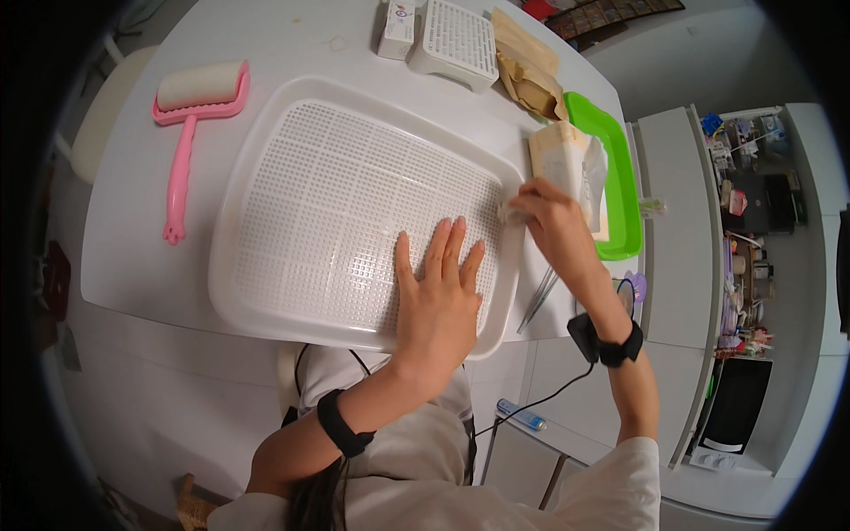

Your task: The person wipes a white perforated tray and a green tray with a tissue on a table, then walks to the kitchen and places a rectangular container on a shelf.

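A white plastic tray (226,219) with a perforated, mesh-like bottom lies in front of me. My left hand (438,299) rests palm down, fingers spread, over its right front part and grips nothing. At the right rim, my right hand (554,222) pinches a small crumpled whitish wad (511,212), perhaps tissue or a wipe, against the tray's inner edge. The fingers partly hide this wad. Just below the right hand, a pair of metal tweezers (538,300) lies on the table beside the tray.
A pink-handled lint roller (178,172) lies at left. Behind the tray are a small box (397,30), a white slotted stand (459,43) and a brown paper bag (531,76). At right, a tissue pack (561,156) lies by a green tray (621,192). A cable hangs from my right wrist.
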{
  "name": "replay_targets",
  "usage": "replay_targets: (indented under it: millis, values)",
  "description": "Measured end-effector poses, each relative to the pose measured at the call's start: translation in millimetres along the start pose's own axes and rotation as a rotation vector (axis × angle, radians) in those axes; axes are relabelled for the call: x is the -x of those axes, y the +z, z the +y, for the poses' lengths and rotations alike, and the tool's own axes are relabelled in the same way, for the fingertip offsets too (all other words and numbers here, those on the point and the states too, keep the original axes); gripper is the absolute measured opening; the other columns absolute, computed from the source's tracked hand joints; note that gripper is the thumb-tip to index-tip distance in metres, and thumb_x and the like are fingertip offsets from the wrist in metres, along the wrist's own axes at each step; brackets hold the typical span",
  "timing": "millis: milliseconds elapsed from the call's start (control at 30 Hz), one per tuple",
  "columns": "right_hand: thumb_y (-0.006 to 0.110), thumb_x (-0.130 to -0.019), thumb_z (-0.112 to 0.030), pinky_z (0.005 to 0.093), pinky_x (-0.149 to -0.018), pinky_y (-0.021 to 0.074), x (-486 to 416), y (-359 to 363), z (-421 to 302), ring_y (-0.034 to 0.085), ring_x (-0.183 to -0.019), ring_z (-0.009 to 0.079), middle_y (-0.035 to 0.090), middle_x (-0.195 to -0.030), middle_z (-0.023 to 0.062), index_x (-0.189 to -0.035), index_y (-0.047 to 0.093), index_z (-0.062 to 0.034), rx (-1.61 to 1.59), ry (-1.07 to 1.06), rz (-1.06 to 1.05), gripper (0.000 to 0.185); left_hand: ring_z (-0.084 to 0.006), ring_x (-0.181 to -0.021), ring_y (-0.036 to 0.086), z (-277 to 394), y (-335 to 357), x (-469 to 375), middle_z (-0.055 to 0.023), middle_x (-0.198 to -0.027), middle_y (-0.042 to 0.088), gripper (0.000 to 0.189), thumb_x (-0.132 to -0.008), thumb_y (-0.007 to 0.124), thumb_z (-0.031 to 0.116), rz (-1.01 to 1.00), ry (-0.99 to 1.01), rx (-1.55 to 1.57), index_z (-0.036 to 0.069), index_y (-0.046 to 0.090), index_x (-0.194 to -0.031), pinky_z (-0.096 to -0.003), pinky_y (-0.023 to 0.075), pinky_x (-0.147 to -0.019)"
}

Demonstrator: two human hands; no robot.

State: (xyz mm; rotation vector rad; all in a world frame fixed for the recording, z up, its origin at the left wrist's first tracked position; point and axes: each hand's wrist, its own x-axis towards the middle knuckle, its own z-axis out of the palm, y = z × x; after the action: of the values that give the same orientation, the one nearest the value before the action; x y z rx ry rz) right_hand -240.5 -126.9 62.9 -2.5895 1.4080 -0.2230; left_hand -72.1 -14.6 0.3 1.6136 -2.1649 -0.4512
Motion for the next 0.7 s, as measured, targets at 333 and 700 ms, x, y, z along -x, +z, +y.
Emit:
replay_targets:
  millis: [333,700]
  values:
    - [0.067,-0.064,0.014,0.0389,-0.081,0.0544,66.8,-10.0,-44.4,0.065,-0.095,0.0338,0.064,-0.105,0.0142,-0.097,0.07,-0.001,-0.16,0.022,-0.172,0.036,-0.0251,-0.145,0.027,-1.8,-1.2,1.9,-0.0127,-0.152,0.038,0.054,-0.092,0.06,0.029,0.005,0.015,0.012,0.011,0.05,-0.141,-0.061,0.0135,-0.116]
    - [0.064,-0.071,0.012,0.0423,-0.08,0.0518,7.2,1.2,-0.2,0.064,-0.09,0.0366,0.064,-0.101,0.0153,-0.094,0.068,0.0046,0.035,0.006,0.05,0.024,-0.0247,-0.145,0.027,-2.1,1.4,4.6,-0.0124,-0.153,0.037,0.052,-0.093,0.059,0.029,0.03,0.024,0.007,0.012,0.05,-0.141,-0.0604,0.0138,-0.116]
